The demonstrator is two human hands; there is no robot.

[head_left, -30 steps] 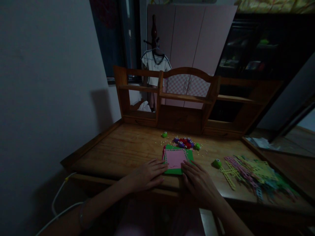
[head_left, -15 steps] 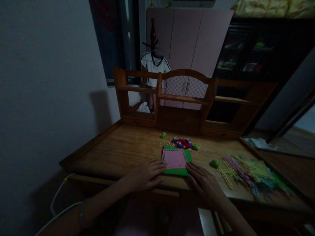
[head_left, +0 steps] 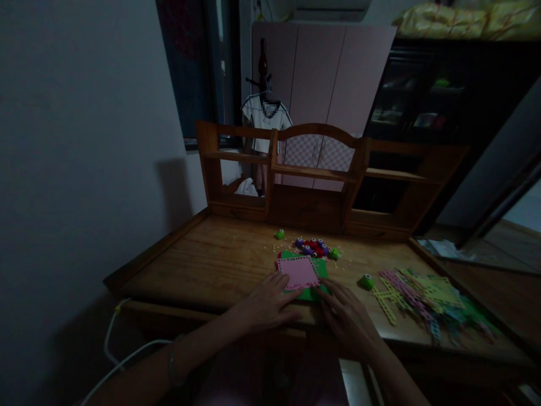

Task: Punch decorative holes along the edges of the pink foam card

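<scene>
- Resting flat on the wooden desk (head_left: 220,259), the left hand (head_left: 266,301) has its fingers loosely spread, the fingertips lying on the near-left corner of the pink sheet (head_left: 298,272); nothing is pinched.
- The right hand (head_left: 344,316) also lies palm down with fingers spread, tips at the near-right edge of the green sheet (head_left: 320,269) under the pink one. Whether they press it or only touch it I cannot tell in this dim light.
- The pink sheet sits just beyond both sets of fingertips, slightly skewed on the green one. An uneven push from either hand would likely slide it further out of line.
- Just past the sheets, beyond the fingertips, is a cluster of small craft punches (head_left: 313,247) among scattered paper bits. Sliding the sheets forward could knock into them or trap crumbs underneath.
- To the right of the right-hand fingers stands a lone green punch (head_left: 366,280), and further right a heap of punched paper strips (head_left: 422,296). A sideways sweep could knock either.
- Poor light makes fine alignment a risk.
</scene>
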